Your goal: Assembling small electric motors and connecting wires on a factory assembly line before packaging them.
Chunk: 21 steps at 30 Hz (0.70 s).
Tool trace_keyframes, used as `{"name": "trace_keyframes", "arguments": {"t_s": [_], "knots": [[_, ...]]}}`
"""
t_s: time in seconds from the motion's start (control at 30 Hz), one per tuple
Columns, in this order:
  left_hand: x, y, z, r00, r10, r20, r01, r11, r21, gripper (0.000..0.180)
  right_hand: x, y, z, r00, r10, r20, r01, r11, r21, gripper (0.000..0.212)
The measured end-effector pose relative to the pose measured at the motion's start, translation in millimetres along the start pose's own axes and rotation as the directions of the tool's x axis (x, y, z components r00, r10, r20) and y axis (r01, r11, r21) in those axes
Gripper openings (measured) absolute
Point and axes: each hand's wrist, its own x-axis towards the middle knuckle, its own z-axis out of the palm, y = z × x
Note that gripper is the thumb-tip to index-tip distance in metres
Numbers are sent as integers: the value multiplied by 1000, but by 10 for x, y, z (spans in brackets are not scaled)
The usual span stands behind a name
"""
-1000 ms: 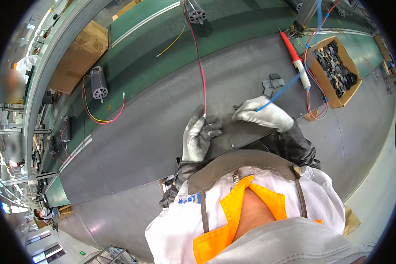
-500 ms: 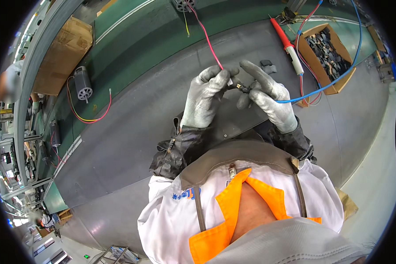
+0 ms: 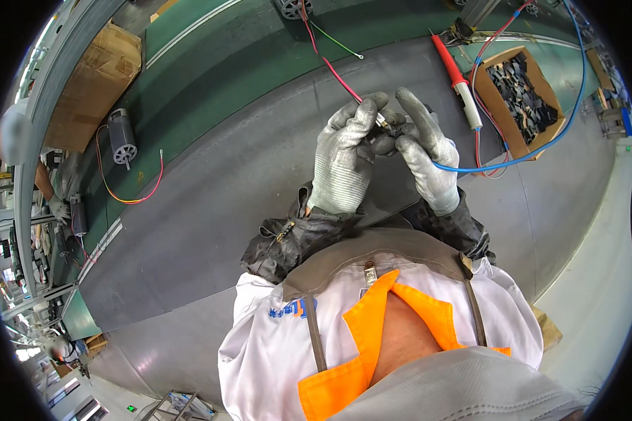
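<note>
Both gloved hands are close together over the grey worktop. My left hand [image 3: 343, 158] is closed, pinching the end of a red wire [image 3: 338, 78] that runs down from a motor [image 3: 293, 7] at the top edge. At its tip a small pale metal terminal [image 3: 381, 121] shows between the fingertips. Fingers of my right hand [image 3: 432, 158] grip the end of a blue wire [image 3: 495, 167], near a small dark connector [image 3: 395, 130]. Terminal and connector appear to meet; fingers partly hide the joint, so I cannot tell whether they are joined.
To the right lie a red-and-white pen-shaped tool [image 3: 458, 81] and a cardboard box [image 3: 562, 126] of small black pieces. Another motor [image 3: 122, 137] with wires rests on the green belt [image 3: 211, 63] at left, near a large carton [image 3: 95, 88]. Another person's gloved hand [image 3: 60, 209] is far left.
My left hand has moved right and turned, bringing the red wire's end up to the blue wire's connector. The green-yellow wire at the upper motor has swung right.
</note>
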Motion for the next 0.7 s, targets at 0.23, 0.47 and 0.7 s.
{"name": "trace_keyframes", "arguments": {"t_s": [0.23,0.47,0.7], "knots": [[30,-73,55,1000,15,6,-15,1000,-20,31,21,48,-49,1000,-15,-24,15,999,-29,59],[67,-210,85,992,119,52,-119,993,-3,30,126,124,-2,988,-47,-148,26,990,-137,59],[277,-465,-426,995,-101,-5,101,995,-16,30,98,183,-277,964,227,140,-203,964,-171,65]]}}
